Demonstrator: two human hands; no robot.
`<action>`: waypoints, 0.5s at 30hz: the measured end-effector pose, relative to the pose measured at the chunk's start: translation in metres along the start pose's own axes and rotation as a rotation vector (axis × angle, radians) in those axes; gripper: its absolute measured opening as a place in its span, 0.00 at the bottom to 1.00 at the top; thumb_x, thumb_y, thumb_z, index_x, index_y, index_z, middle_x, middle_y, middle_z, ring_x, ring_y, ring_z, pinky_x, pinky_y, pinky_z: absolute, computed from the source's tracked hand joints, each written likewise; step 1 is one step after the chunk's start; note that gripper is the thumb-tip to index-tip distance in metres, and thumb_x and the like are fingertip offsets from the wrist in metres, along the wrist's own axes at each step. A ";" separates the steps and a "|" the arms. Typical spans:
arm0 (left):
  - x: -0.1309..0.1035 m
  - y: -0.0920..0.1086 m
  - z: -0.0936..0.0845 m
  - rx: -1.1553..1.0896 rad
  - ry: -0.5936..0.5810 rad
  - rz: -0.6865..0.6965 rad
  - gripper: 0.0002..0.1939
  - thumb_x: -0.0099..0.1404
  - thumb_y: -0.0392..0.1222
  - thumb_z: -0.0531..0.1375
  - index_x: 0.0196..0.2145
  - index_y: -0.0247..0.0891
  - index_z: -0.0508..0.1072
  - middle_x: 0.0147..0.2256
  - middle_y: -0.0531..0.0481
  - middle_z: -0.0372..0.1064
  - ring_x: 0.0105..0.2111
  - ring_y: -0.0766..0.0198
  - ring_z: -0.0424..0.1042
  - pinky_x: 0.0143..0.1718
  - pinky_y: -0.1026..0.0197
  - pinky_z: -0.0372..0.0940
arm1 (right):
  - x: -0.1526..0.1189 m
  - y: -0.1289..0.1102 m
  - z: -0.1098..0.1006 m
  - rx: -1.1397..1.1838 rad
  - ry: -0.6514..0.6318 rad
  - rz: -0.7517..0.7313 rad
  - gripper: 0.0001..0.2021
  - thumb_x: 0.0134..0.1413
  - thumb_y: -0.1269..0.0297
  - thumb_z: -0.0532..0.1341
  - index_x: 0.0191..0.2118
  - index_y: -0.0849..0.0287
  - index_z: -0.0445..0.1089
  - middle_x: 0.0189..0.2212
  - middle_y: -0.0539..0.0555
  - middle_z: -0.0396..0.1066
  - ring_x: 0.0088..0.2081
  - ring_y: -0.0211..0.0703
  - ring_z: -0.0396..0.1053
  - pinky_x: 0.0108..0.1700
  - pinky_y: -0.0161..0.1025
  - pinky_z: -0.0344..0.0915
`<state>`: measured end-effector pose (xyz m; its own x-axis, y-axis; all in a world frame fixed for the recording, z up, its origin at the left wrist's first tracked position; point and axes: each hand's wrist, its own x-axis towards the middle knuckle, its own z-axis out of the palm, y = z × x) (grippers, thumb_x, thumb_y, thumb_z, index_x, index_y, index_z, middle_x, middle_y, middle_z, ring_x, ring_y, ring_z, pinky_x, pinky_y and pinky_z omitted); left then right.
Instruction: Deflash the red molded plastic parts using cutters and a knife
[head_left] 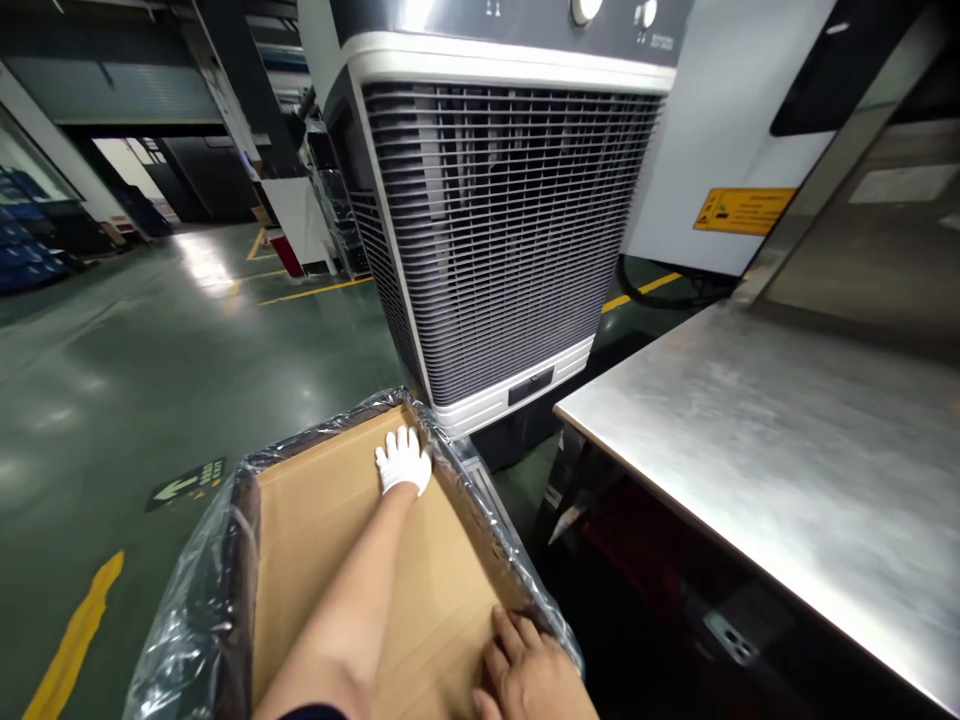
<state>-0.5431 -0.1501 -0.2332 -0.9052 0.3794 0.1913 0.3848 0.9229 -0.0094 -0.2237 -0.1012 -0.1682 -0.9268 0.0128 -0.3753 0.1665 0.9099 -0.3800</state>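
A brown cardboard sheet (322, 530) lies flat inside a box lined with clear plastic film (187, 610). My left hand (403, 462), in a white glove, rests on the sheet's far right corner with its fingers spread. Bare and nearer to me, my right hand (536, 672) touches the sheet beside the box's right wall. Its fingers are slightly bent and apart, with no object visible in them; the lower part of this hand is cut off by the frame.
A large grey air cooler (517, 230) with a slatted front stands just beyond the box. To the right is a metal table (787, 430), its corner close to the box. Green floor (225, 370) with yellow lines stretches out on the left.
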 end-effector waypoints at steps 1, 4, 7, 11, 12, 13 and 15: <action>0.004 0.008 0.000 -0.007 0.005 -0.007 0.26 0.65 0.48 0.56 0.58 0.40 0.60 0.62 0.41 0.51 0.60 0.45 0.52 0.58 0.35 0.49 | -0.001 0.000 -0.001 0.000 0.022 -0.007 0.24 0.56 0.55 0.55 0.54 0.66 0.69 0.61 0.65 0.54 0.56 0.65 0.58 0.53 0.53 0.62; -0.002 0.022 -0.003 -0.024 0.015 0.007 0.25 0.65 0.47 0.56 0.58 0.39 0.61 0.62 0.41 0.52 0.60 0.46 0.53 0.57 0.35 0.50 | -0.003 0.000 -0.003 0.004 0.090 -0.024 0.25 0.55 0.55 0.56 0.53 0.66 0.69 0.60 0.65 0.56 0.55 0.65 0.59 0.52 0.54 0.62; -0.037 0.028 -0.010 -0.031 0.014 0.078 0.24 0.65 0.46 0.56 0.57 0.38 0.62 0.61 0.40 0.54 0.59 0.46 0.54 0.57 0.36 0.50 | -0.007 -0.001 -0.004 0.016 0.122 -0.028 0.25 0.56 0.55 0.55 0.53 0.68 0.69 0.59 0.67 0.57 0.55 0.65 0.60 0.53 0.55 0.61; -0.112 0.038 -0.022 -0.035 -0.003 0.223 0.25 0.65 0.48 0.56 0.58 0.37 0.61 0.62 0.40 0.52 0.62 0.47 0.50 0.59 0.37 0.46 | -0.012 -0.002 -0.005 0.027 0.174 -0.045 0.23 0.58 0.56 0.54 0.50 0.70 0.70 0.58 0.69 0.58 0.54 0.65 0.60 0.52 0.54 0.61; -0.129 0.041 -0.025 -0.039 -0.011 0.259 0.26 0.65 0.48 0.55 0.58 0.37 0.60 0.63 0.40 0.51 0.62 0.47 0.48 0.60 0.37 0.45 | -0.013 -0.002 -0.005 0.029 0.192 -0.051 0.22 0.58 0.57 0.54 0.48 0.69 0.71 0.57 0.69 0.59 0.54 0.65 0.60 0.52 0.54 0.61; -0.145 0.044 -0.027 -0.043 -0.021 0.289 0.27 0.65 0.48 0.55 0.59 0.36 0.59 0.63 0.40 0.50 0.63 0.47 0.47 0.60 0.37 0.43 | -0.015 -0.003 -0.004 0.032 0.209 -0.060 0.20 0.59 0.58 0.53 0.47 0.69 0.72 0.56 0.69 0.61 0.52 0.64 0.61 0.52 0.54 0.61; -0.171 0.049 -0.030 -0.057 -0.046 0.331 0.29 0.65 0.50 0.54 0.60 0.35 0.58 0.64 0.39 0.48 0.64 0.47 0.45 0.61 0.38 0.41 | -0.021 -0.004 -0.004 0.042 0.237 -0.086 0.17 0.59 0.60 0.52 0.43 0.66 0.73 0.49 0.66 0.68 0.48 0.59 0.65 0.51 0.53 0.61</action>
<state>-0.3644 -0.1719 -0.2371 -0.7363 0.6614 0.1428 0.6673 0.7448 -0.0089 -0.2062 -0.1035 -0.1550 -0.9904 0.0378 -0.1331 0.0931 0.8937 -0.4389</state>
